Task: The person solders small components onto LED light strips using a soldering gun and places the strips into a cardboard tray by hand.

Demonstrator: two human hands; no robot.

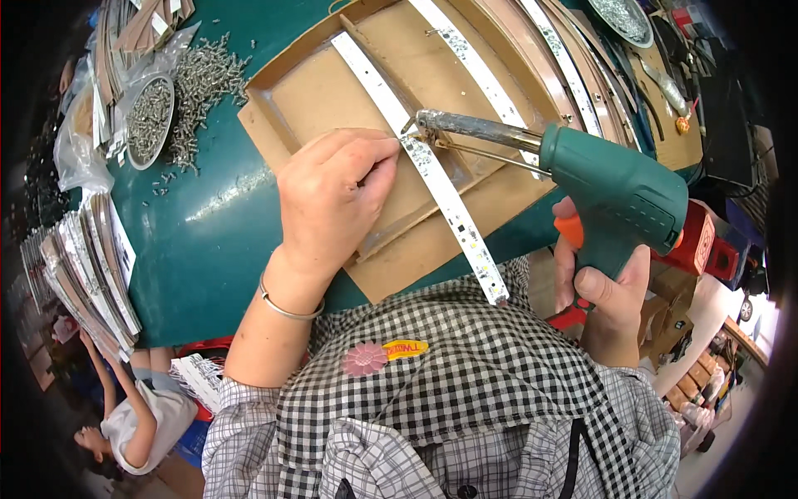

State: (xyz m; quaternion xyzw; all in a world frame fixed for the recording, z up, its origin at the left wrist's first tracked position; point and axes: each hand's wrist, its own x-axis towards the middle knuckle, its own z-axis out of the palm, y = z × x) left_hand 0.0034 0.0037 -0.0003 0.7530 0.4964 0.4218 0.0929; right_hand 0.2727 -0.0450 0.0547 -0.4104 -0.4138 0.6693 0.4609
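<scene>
Main risk as I see it: the hot tip of the soldering gun [619, 195] sits right beside the fingertips [384, 151] of my left hand [332, 200], so any slip of the barrel toward me would likely burn them. Second risk: the white LED strip [432, 170] is only pinned by finger pressure on the cardboard tray [307, 96]; if I ease off, the strip could skate sideways and the joint would probably smear or bridge. The strip's near end also overhangs the tray and table edge toward my checked shirt [465, 374], so a snag there could yank it mid-joint. Left hand: palm down, fingers curled and bunched, pressing the strip flat, not gripping anything. Right hand [603, 291]: closed around the gun's green handle, one finger near the orange trigger; can't tell if it's pulled. The strip runs diagonally from the tray's far left corner, passes under my left fingertips, and continues down to the right between both hands. The tip meets the strip just to the right of those fingertips. Loose screws [204, 91] lie well apart, far left on the green table [216, 249].
</scene>
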